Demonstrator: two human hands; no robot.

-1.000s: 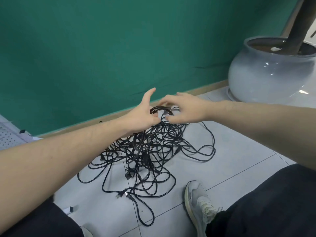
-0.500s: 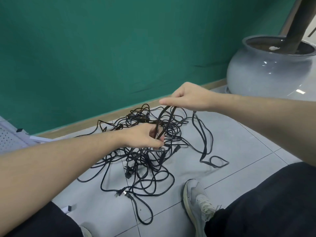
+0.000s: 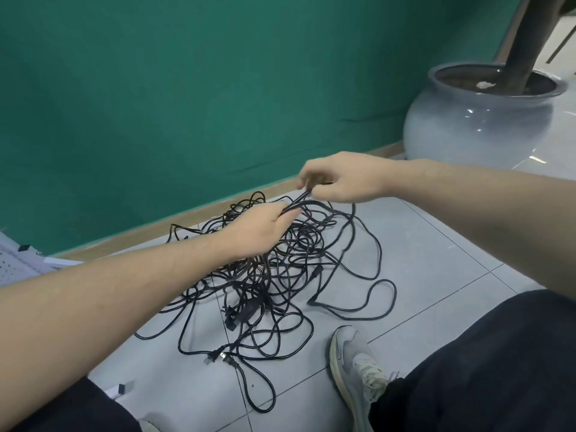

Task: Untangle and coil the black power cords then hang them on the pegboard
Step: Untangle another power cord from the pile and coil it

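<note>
Both hands pinch thin rubbery strands: left hand (image 3: 263,227) and right hand (image 3: 346,179) grip the black cords (image 3: 274,275), a loopy tangle on glossy grey floor tiles (image 3: 436,263).

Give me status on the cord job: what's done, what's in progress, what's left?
Done: nothing visible; no finished coil, and the black power cords lie tangled on the tiled floor.
In hand: the left hand and right hand both grip strands pulled up from the pile's top.
Left: untangling, coiling and hanging all of it; the pegboard shows bare at the left edge.
</note>
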